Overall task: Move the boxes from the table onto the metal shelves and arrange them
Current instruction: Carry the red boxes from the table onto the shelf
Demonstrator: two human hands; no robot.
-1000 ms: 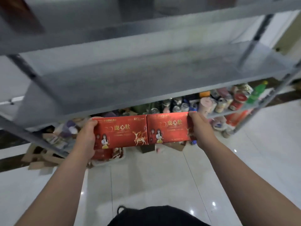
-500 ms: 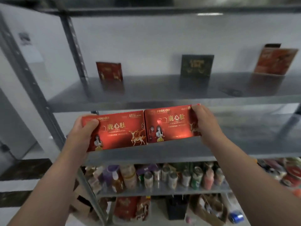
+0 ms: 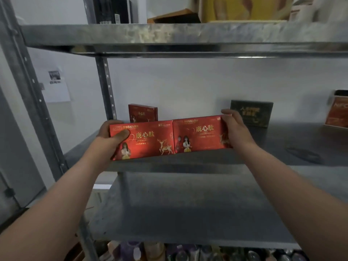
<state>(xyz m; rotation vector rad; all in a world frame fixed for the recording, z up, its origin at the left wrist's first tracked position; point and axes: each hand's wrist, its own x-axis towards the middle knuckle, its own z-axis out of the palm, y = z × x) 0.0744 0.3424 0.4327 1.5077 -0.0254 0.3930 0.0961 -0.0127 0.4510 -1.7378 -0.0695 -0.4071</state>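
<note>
Two matching red boxes with gold lettering and a deer picture sit side by side at the front edge of a metal shelf (image 3: 282,147). My left hand (image 3: 113,134) grips the outer end of the left red box (image 3: 148,140), thumb on its front face. My right hand (image 3: 235,127) holds the outer end of the right red box (image 3: 199,134), fingers curled over its top corner. The boxes face me upright, slightly tilted, their inner ends touching.
A third red box (image 3: 143,113) stands against the wall behind the left one. A dark box (image 3: 252,113) and an orange-red box (image 3: 337,112) stand farther right on the same shelf. A bare shelf (image 3: 188,213) lies below, bottles beneath it, and boxes above.
The pair of red boxes has risen from below the lower shelves up to the shelf holding the other boxes. Both hands keep the same hold.
</note>
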